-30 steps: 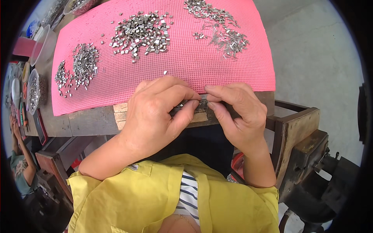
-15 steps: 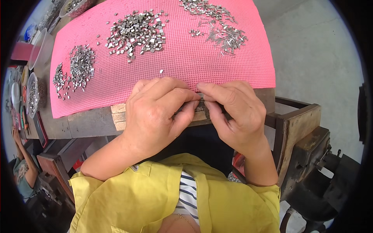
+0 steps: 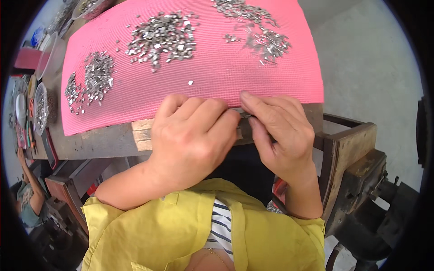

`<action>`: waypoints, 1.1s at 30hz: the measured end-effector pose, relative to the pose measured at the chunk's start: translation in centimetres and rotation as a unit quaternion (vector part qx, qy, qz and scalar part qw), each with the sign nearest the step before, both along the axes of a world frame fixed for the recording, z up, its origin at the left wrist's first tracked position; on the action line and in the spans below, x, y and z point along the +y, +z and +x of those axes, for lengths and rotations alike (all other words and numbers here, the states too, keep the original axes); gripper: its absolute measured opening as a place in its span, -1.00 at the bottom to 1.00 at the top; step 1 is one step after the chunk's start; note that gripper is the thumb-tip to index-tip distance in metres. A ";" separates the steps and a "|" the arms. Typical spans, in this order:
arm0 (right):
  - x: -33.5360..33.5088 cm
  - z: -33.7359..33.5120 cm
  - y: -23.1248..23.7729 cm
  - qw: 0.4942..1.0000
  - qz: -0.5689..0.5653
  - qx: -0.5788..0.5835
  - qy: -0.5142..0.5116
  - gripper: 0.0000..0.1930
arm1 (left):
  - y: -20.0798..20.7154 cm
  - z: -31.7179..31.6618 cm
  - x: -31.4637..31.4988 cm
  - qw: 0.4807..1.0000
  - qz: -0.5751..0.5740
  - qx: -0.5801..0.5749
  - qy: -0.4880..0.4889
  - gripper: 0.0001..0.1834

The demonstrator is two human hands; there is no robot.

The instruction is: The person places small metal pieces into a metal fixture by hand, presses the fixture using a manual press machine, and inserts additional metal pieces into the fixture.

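A tiny metal piece sits at the near edge of the pink mat, pinched between the fingertips of my left hand and right hand, both closed on it, seemingly to steady it. Beyond lie a single stray piece and heaps of metal bits. The wooden bench carries the mat.

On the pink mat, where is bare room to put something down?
The pink mat is bare between the middle metal pile and the hands, except one stray piece. The right strip below the right pile is free too. The left pile crowds the left edge.
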State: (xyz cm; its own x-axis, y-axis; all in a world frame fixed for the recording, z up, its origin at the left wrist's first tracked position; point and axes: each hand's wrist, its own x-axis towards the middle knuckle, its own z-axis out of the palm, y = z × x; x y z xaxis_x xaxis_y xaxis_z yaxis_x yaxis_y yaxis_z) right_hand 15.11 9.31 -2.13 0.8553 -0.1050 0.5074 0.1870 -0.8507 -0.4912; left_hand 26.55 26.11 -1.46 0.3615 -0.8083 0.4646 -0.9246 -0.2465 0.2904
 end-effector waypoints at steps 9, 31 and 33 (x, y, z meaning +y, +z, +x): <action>0.5 -0.1 1.3 0.999 -0.008 0.041 -0.016 -0.50 | 0.4 1.7 2.7 0.987 -0.049 0.151 0.006 -0.69; 10.8 18.5 1.8 0.926 -0.259 0.064 0.268 -0.59 | -3.3 8.4 15.3 0.951 -0.157 0.075 0.257 -0.73; 10.3 17.5 2.2 0.924 -0.232 0.104 0.287 -0.58 | -3.3 8.5 15.3 0.951 -0.158 0.068 0.257 -0.74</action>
